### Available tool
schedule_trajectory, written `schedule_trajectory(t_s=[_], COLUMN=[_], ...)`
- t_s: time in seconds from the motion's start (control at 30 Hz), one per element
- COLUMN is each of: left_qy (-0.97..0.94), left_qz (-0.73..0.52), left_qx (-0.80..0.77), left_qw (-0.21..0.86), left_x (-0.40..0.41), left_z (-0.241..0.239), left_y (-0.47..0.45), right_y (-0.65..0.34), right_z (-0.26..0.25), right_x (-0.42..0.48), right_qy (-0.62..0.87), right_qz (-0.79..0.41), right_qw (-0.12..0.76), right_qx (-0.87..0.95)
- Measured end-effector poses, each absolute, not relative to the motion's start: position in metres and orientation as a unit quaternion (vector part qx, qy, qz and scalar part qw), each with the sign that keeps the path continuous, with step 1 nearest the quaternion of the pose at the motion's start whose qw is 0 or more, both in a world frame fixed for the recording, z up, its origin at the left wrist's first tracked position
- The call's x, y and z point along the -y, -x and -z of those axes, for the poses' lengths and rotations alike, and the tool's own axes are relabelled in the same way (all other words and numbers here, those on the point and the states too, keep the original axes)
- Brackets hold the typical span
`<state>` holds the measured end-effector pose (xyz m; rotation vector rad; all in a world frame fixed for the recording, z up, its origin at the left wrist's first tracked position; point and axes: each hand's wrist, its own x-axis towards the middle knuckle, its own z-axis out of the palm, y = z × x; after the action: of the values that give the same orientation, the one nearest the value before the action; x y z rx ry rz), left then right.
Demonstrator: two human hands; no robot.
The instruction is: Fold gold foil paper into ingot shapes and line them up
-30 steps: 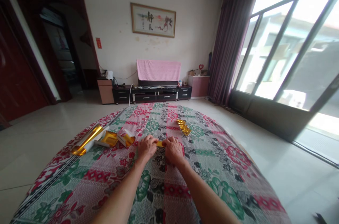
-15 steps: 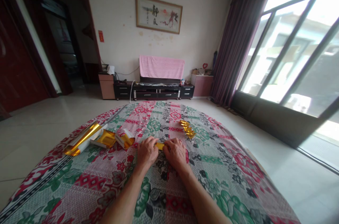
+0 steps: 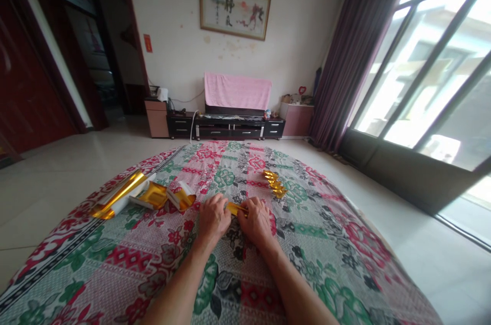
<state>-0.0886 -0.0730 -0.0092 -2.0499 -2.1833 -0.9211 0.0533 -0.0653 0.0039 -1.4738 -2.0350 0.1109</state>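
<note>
Between my two hands, low over the patterned cloth (image 3: 161, 274), is a small piece of gold foil paper (image 3: 235, 208). My left hand (image 3: 215, 216) has its fingers closed on the left end of the foil. On the right end, my right hand (image 3: 255, 217) grips it with bent fingers. The fingertips are partly hidden, and only the middle of the foil shows. Beyond my right hand, several folded gold paper pieces (image 3: 274, 185) lie in a row. To the left are loose gold sheets with white backs (image 3: 153, 196) and a longer curled gold sheet (image 3: 123, 193).
Past the cloth's far edge stands a low black TV cabinet (image 3: 230, 128) with a pink cloth (image 3: 238, 90) draped over the set. A purple curtain (image 3: 345, 53) and a large window (image 3: 429, 69) are on the right. A dark doorway (image 3: 88, 59) opens at the left.
The gold foil between my hands has tilted and more of it shows, lifted near my right fingers. Both hands stay in nearly the same spot. My view has tipped slightly downward.
</note>
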Motion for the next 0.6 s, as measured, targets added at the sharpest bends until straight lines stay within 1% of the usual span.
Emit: schedule_trajectory(t_s=[0.17,0.33,0.4,0.47,0.6], left_qy=[0.650,0.593,0.564,0.545,0.511], left_qz=[0.344,0.461,0.499,0.522,0.554], left_qx=[0.678,0.659,0.653,0.639,0.598], left_qw=[-0.007,-0.040,-0.079,-0.148,-0.271], left_x=[0.069,0.068,0.070,0.071,0.072], left_z=[0.011,0.005,0.000,-0.004,-0.008], left_y=[0.091,0.092,0.090,0.087,0.081], right_y=[-0.054,-0.052,-0.051,-0.049,-0.046], right_z=[-0.003,-0.001,0.000,0.000,-0.001], right_x=[0.061,0.056,0.055,0.053,0.052], right_qy=[0.513,0.494,0.489,0.469,0.418], right_qz=[-0.104,-0.191,-0.234,-0.300,-0.430], right_qw=[0.379,0.483,0.519,0.547,0.572], right_qx=[0.763,0.697,0.661,0.625,0.560])
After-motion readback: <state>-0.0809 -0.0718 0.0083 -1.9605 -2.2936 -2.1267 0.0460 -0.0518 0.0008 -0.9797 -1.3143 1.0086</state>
